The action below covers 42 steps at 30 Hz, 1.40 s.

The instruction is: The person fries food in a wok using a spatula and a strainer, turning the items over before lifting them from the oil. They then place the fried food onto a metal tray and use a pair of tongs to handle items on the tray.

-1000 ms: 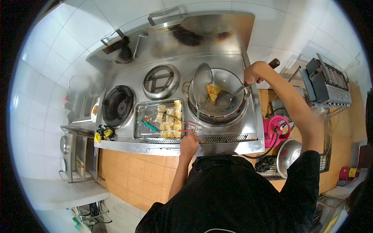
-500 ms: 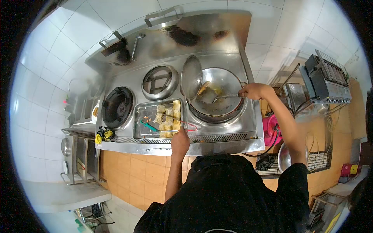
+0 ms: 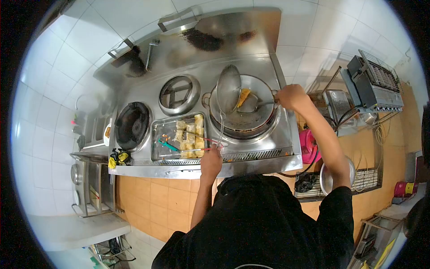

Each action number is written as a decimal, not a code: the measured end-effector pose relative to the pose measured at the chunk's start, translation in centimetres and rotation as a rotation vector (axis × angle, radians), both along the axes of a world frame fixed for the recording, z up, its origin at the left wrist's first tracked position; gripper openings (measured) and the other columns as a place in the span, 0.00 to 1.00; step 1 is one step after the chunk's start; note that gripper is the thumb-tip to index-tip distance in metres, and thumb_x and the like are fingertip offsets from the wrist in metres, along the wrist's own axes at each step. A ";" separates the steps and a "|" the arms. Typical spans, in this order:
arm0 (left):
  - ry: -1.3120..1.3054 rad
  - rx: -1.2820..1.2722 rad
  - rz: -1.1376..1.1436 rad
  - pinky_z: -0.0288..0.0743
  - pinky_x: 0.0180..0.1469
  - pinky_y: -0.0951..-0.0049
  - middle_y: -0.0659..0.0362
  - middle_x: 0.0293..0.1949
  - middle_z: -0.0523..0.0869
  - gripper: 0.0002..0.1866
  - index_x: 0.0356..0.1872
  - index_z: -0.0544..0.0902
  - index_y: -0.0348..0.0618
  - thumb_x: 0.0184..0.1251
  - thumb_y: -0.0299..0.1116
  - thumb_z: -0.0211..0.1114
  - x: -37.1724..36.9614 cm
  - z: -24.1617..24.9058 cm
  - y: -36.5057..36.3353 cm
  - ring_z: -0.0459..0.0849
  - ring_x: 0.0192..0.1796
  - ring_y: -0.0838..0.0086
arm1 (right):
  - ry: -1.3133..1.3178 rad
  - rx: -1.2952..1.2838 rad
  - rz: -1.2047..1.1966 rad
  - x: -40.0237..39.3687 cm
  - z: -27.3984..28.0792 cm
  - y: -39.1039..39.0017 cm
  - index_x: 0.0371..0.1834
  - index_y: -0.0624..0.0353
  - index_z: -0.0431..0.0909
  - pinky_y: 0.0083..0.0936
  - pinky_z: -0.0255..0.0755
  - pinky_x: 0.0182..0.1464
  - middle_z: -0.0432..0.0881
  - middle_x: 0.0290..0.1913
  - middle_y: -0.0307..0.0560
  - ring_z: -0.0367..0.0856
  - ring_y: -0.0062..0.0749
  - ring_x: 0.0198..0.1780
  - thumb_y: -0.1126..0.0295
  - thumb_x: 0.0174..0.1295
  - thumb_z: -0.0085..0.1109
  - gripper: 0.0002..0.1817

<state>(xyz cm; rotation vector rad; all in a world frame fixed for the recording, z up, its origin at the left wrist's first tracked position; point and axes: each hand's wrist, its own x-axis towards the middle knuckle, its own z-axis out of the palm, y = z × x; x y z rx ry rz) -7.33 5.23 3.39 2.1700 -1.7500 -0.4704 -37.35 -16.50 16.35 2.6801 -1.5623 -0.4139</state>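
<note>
My left hand [image 3: 211, 160] is closed round the long handle of a mesh strainer [image 3: 229, 88], whose bowl hangs tilted over the left part of a wok [image 3: 262, 117]. My right hand [image 3: 292, 97], at the wok's right rim, grips the handle of a ladle [image 3: 249, 104]; its head is inside the wok. A golden-brown fried piece [image 3: 243, 97] shows between the strainer and the ladle head. Beside my left hand, a metal tray [image 3: 156, 142] carries several pale folded food parcels [image 3: 188, 146]. Tongs [image 3: 169, 145] with a teal end lie across it.
Left of the wok are a round metal ring [image 3: 180, 107] and a black burner [image 3: 133, 126]. A yellow-and-black bundle [image 3: 119, 157] lies at the stove's front left. On the right stand a pink container [image 3: 309, 147], a metal bowl [image 3: 327, 179] and a grill unit [image 3: 375, 85].
The strainer bowl has shifted right, further over the wok. My right hand and the ladle have moved right, and the fried piece now shows more clearly. The whole view has shifted slightly.
</note>
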 end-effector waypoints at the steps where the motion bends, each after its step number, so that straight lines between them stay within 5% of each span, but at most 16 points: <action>1: 0.004 0.019 0.006 0.76 0.36 0.42 0.38 0.28 0.84 0.11 0.44 0.77 0.38 0.73 0.36 0.54 -0.1 0.3 0.1 0.84 0.34 0.40 | 0.022 -0.038 0.031 0.1 0.3 -0.6 0.34 0.56 0.88 0.42 0.81 0.42 0.88 0.38 0.54 0.88 0.47 0.43 0.66 0.57 0.59 0.10; 12: 0.067 -0.070 0.121 0.72 0.34 0.39 0.36 0.25 0.82 0.11 0.40 0.75 0.37 0.74 0.36 0.53 0.9 0.6 1.6 0.82 0.31 0.37 | 0.138 -0.290 0.087 2.9 2.8 -4.0 0.31 0.42 0.88 0.35 0.79 0.39 0.88 0.34 0.44 0.88 0.40 0.40 0.64 0.56 0.61 0.06; 24: 0.149 -0.071 0.088 0.72 0.35 0.40 0.35 0.28 0.83 0.12 0.45 0.76 0.35 0.74 0.35 0.53 0.4 -0.7 1.8 0.82 0.34 0.37 | 0.221 -0.118 0.070 2.9 5.5 -5.5 0.36 0.53 0.88 0.39 0.80 0.39 0.89 0.39 0.48 0.89 0.40 0.42 0.64 0.53 0.62 0.10; 31: 0.121 -0.030 0.070 0.73 0.36 0.41 0.35 0.28 0.83 0.12 0.46 0.76 0.35 0.74 0.35 0.54 0.1 0.1 1.3 0.83 0.34 0.37 | 0.307 -0.182 0.081 4.8 6.4 -6.9 0.37 0.53 0.87 0.45 0.78 0.39 0.89 0.37 0.47 0.89 0.42 0.41 0.61 0.48 0.67 0.14; 33: 0.114 -0.055 0.073 0.73 0.36 0.41 0.36 0.27 0.83 0.12 0.45 0.76 0.34 0.73 0.35 0.54 0.0 0.0 1.5 0.82 0.34 0.38 | 0.388 -0.141 0.107 5.6 8.2 -6.7 0.33 0.56 0.88 0.37 0.78 0.40 0.89 0.35 0.47 0.89 0.39 0.39 0.61 0.43 0.71 0.14; 40: 0.127 -0.048 0.062 0.74 0.38 0.41 0.35 0.28 0.83 0.12 0.43 0.77 0.34 0.73 0.34 0.53 0.3 -0.3 1.7 0.83 0.34 0.38 | 0.411 -0.152 0.147 5.8 11.2 -6.1 0.30 0.54 0.88 0.38 0.78 0.38 0.89 0.30 0.44 0.88 0.38 0.34 0.60 0.41 0.72 0.14; 42: 0.146 -0.025 0.076 0.75 0.39 0.41 0.34 0.29 0.83 0.13 0.43 0.77 0.34 0.73 0.35 0.53 0.5 -0.3 1.8 0.83 0.35 0.38 | 0.390 -0.061 0.001 5.6 11.9 -6.3 0.31 0.53 0.88 0.45 0.77 0.39 0.89 0.35 0.44 0.88 0.41 0.38 0.61 0.37 0.74 0.16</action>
